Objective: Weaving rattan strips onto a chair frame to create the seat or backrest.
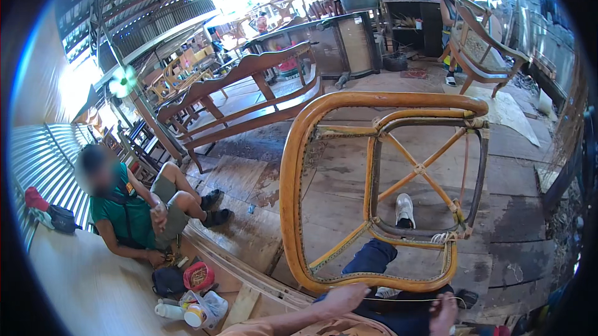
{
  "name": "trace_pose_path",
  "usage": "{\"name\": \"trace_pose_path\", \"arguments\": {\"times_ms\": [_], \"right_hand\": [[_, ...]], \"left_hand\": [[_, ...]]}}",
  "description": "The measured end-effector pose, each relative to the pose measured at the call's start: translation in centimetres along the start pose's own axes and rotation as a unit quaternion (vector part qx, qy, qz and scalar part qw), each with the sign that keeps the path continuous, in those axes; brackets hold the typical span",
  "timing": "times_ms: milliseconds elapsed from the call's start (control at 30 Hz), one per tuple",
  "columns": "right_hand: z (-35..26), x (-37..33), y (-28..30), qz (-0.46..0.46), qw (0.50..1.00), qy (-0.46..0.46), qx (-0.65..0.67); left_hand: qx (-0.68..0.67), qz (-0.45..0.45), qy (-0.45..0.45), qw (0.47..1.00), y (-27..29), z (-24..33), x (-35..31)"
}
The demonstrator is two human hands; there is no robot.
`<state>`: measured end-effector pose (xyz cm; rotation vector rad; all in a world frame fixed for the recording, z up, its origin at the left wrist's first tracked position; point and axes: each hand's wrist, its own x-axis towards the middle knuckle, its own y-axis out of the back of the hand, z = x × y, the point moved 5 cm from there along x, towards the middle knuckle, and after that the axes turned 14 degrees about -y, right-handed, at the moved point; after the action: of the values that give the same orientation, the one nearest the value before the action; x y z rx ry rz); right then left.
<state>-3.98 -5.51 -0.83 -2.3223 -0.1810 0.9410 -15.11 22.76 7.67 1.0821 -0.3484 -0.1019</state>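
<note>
A curved rattan chair frame stands in front of me, tilted up, with crossed poles and a row of small holes or pins along its inner edge. Its lower rail rests by my lap. My left hand is closed at that rail, pinching a thin pale strand, probably cane. The strand stretches across to my right hand, whose curled fingers also grip it, and a loose end curls out past them. My leg and shoe show through the frame's openings.
At left a person in a green shirt sits low on the floor. Close by are a red bowl, a plastic bag with jars and a dark pouch. Beyond stand a wooden bench and an armchair. Plank flooring lies right.
</note>
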Motion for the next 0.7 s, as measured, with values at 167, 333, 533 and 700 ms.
{"name": "trace_pose_path", "arguments": {"times_ms": [167, 333, 533, 700], "right_hand": [[-3.5, 0.7, 0.0, 0.071, 0.997, 0.035, -0.026], [-5.7, 4.0, 2.6, 0.102, 0.993, 0.063, -0.017], [-2.3, 3.4, -2.6, 0.057, 0.997, 0.030, -0.032], [5.6, 0.2, -13.2, -0.063, 0.990, -0.126, 0.001]], "left_hand": [[0.007, -0.024, 0.166, 0.986, 4.4, -0.8, -3.7], [0.082, -0.100, 0.231, 0.964, 5.3, -2.8, -7.3], [0.047, -0.060, 0.173, 0.982, 6.8, 1.2, -3.6], [-0.063, 0.073, 0.086, 0.992, 0.2, 1.3, 5.0]]}}
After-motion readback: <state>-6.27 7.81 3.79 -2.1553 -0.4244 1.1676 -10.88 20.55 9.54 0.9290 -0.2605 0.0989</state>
